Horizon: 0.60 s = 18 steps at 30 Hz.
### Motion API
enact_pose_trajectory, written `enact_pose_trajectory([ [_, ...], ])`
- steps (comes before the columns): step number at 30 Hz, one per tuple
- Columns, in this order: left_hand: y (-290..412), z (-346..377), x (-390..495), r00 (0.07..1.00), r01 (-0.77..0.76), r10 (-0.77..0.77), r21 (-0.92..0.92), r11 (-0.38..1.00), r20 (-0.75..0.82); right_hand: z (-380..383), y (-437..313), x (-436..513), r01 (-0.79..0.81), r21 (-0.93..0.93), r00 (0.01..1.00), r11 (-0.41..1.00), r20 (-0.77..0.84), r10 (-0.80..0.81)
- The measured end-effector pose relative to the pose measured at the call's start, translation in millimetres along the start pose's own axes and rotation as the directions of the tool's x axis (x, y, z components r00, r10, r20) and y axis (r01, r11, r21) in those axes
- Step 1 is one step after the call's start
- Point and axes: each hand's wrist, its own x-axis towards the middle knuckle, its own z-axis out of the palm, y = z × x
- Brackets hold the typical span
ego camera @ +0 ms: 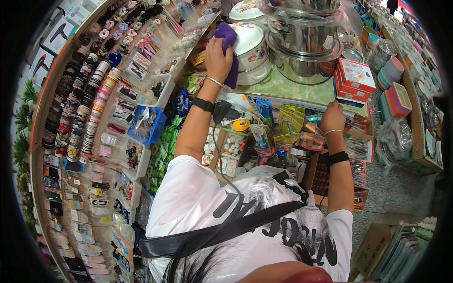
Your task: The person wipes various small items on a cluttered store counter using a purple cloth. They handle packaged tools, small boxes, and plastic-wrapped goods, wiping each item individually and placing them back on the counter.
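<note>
My left hand (pixel 217 61) holds a purple cloth (pixel 231 72), bunched under the fingers and hanging down on the right. The cloth lies against a white enamel pot (pixel 250 44) with a floral pattern and a lidded top. At the right, my right hand (pixel 333 116) touches the front edge of the green marbled shelf top (pixel 293 92), just below a stack of red-and-white boxes (pixel 355 79). Its fingertips are partly hidden, so I cannot tell whether they grip the edge. Large stainless steel pots (pixel 302 63) stand stacked between my hands, partly wrapped in clear plastic.
On the left, a pegboard display carries hair ties (pixel 93 95) and a blue plastic basket (pixel 147 125). Packaged hooks (pixel 292 118) and boxed white electrical fittings (pixel 231 150) sit below the shelf top. Across the aisle floor (pixel 385 191) are pastel plastic baskets (pixel 396 100).
</note>
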Motion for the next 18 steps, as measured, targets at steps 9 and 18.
enact_pose_trajectory([
  [9, 35.6, -6.7, -18.9, 0.889, -0.294, 0.375, -0.299, 0.908, 0.263, -6.0, -0.6, -2.3, 0.004, 0.012, 1.0, 1.0, 0.02, -0.004],
  [18, 27.2, 18.0, 53.4, 0.943, -0.23, 0.271, 0.212, 0.95, -0.192, -3.9, -0.3, -2.4, 0.001, 0.003, 1.0, 1.0, 0.009, -0.001],
])
